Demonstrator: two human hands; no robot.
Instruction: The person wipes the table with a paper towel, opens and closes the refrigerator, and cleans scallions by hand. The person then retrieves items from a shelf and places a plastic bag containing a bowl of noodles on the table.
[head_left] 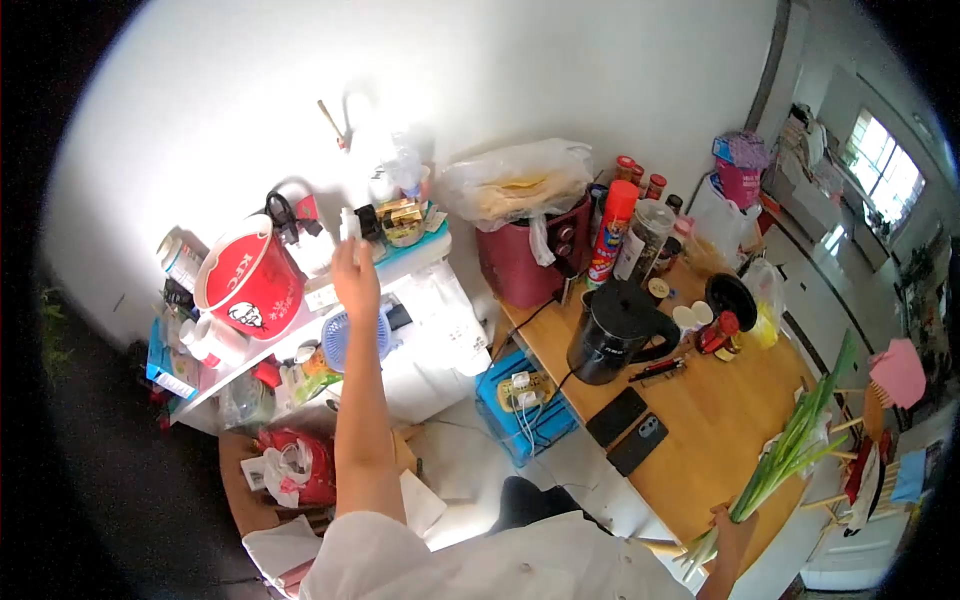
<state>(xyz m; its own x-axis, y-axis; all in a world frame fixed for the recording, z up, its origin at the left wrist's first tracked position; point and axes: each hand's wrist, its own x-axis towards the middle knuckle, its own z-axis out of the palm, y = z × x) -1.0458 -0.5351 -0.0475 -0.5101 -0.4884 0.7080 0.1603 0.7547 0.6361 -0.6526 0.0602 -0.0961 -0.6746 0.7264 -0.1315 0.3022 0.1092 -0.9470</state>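
Observation:
My left hand reaches out over the white shelf. Its fingers are together at the base of a small white bottle-like object, whose lower part they hide. Left of it stands a red KFC bucket; to the right is a clear jar with a gold lid. Low at the right, my right hand is closed around a bunch of green onions. The long green leaves slant up and right, with the pale root ends below the hand, beside the wooden table.
On the table stand a black kettle, a red spray can, several jars and two phones. A maroon appliance sits behind, topped with a plastic bag. A blue basket hangs below the shelf edge; a power strip lies on a blue crate.

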